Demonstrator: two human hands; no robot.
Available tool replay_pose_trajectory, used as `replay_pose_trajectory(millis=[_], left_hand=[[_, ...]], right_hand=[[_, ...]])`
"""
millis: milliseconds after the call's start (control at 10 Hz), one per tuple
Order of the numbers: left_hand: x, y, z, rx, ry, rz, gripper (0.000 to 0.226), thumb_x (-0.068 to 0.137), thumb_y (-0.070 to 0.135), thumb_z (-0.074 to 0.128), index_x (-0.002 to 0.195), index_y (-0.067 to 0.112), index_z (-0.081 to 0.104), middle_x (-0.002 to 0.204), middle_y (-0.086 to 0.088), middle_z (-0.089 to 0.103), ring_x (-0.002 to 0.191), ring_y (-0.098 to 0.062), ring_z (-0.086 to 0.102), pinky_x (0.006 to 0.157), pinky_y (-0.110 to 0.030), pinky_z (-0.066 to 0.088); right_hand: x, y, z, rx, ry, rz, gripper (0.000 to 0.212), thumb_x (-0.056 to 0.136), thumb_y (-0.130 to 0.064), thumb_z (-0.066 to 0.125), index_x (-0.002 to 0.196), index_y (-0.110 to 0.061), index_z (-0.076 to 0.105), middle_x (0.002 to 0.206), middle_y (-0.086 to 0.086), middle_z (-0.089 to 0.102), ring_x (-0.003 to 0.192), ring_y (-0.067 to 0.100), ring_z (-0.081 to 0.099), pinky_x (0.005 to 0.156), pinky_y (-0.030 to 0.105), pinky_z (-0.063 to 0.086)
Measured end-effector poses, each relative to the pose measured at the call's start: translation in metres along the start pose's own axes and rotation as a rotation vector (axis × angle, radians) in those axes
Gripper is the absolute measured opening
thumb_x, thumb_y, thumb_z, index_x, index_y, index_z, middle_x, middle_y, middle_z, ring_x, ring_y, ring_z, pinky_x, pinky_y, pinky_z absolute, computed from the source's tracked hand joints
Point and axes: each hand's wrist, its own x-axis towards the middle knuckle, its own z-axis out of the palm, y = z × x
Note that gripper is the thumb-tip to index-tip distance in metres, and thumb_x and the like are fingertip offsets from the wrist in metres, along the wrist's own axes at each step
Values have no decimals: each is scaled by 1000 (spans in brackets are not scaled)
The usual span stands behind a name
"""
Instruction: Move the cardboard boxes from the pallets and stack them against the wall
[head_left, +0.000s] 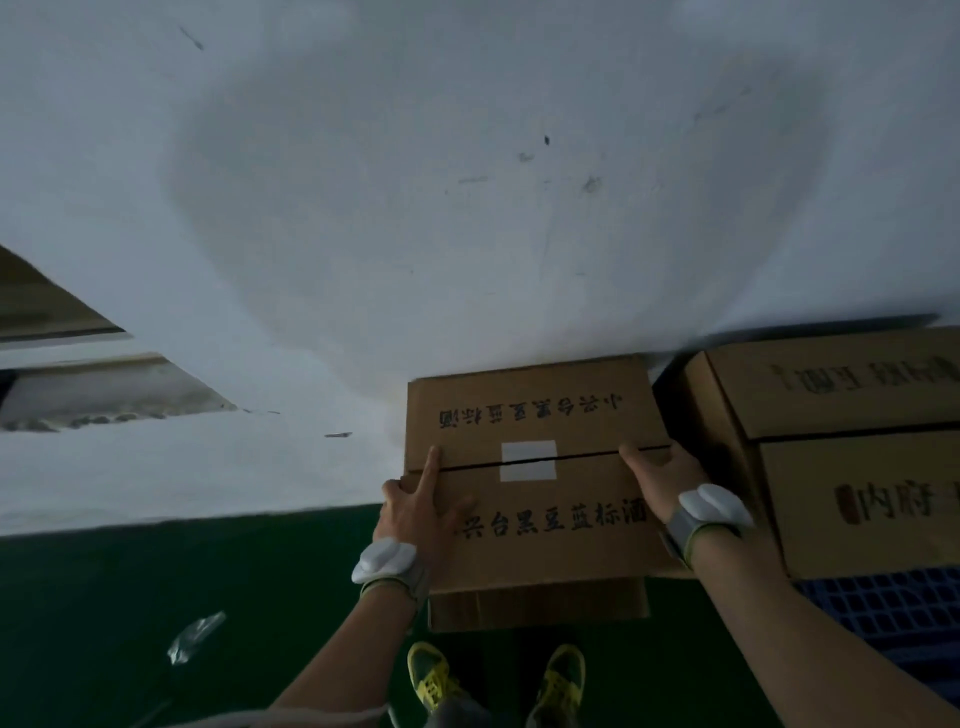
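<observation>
Held the cardboard box (535, 467) between left hand (421, 506) and right hand (662, 480), atop a lower box (540, 605) at the wall (415, 182). Likely mid-task: other boxes (857, 457) beside, on blue pallet (883, 608).

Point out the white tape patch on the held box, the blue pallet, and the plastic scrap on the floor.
white tape patch (528, 460): head view, its centre, across the flap seam.
blue pallet (883, 608): head view, bare grid top.
plastic scrap (195, 636): head view, its middle.

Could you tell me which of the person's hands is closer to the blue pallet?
Right. The right hand grips the box's right edge, on the side of the blue pallet; the left hand holds the far left edge.
</observation>
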Motion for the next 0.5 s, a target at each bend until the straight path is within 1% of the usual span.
replay_pose_trajectory(millis=[100, 200, 300, 400, 500], left_hand=[[6, -3, 15, 75, -51, 13, 80, 83, 70, 45, 143, 58, -6, 122, -13, 31, 99, -35, 54, 79, -41, 52], [13, -1, 22, 78, -47, -3, 80, 84, 68, 46, 142, 57, -7, 122, -12, 29, 102, -36, 51, 79, -43, 51], [14, 6, 20, 122, -103, -58, 81, 86, 65, 47, 144, 54, -8, 128, -14, 29, 109, -38, 50, 85, -47, 49], [10, 19, 3, 174, -150, -103, 81, 87, 64, 45, 149, 47, -6, 137, -18, 28, 119, -39, 42, 93, -49, 43], [-4, 38, -17, 240, 3, -13, 67, 89, 56, 44, 148, 32, 22, 144, -20, 26, 127, -37, 34, 97, -47, 42]], right_hand=[[13, 19, 10, -90, -18, 41, 88, 86, -60, 56, 153, -15, 21, 155, 11, 32, 136, 37, 37, 111, 52, 32], [24, 19, 14, -145, 12, 64, 87, 86, -59, 57, 152, -13, 22, 153, 13, 35, 133, 38, 41, 109, 52, 35], [23, 10, 17, -241, 56, 77, 83, 88, -56, 55, 150, -12, 20, 146, 17, 43, 124, 41, 49, 100, 52, 43], [8, 1, 17, -278, 96, -66, 74, 92, -44, 54, 150, -13, 20, 141, 19, 47, 119, 42, 52, 96, 52, 46], [-13, -12, 10, -405, 193, -344, 65, 91, -39, 57, 146, -15, 32, 143, 15, 44, 123, 38, 49, 97, 49, 46]])
